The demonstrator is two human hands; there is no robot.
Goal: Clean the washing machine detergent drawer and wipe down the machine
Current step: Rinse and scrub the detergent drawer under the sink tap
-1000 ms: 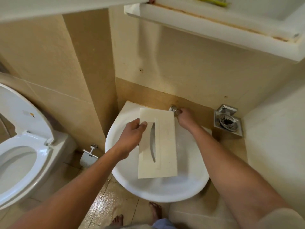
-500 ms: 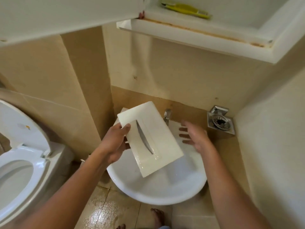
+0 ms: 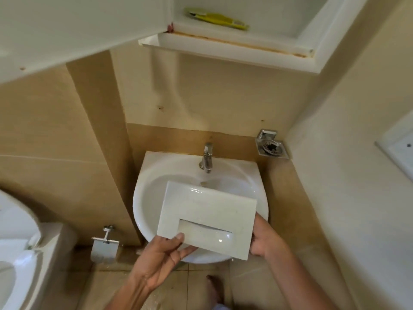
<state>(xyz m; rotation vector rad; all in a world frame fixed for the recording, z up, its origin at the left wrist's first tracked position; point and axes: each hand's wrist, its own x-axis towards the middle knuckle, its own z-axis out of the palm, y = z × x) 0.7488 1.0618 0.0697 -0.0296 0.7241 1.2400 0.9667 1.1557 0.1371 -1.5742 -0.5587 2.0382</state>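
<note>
- Detergent drawer (image 3: 207,211): white rectangular front, wet and glossy (faintly speckled), with a recessed handle slot, held above the sink's (image 3: 143,198) front half.
- Left hand (image 3: 161,260) pinches its near-left corner, thumb on top.
- Right hand (image 3: 266,240) grips its right edge.

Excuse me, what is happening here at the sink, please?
A person holds the white detergent drawer over the sink with both hands. The left hand pinches its near left corner, thumb on top. The right hand grips its right edge. The drawer's front faces up and looks wet and glossy. The tap stands just behind it; whether water is running cannot be told.
</note>
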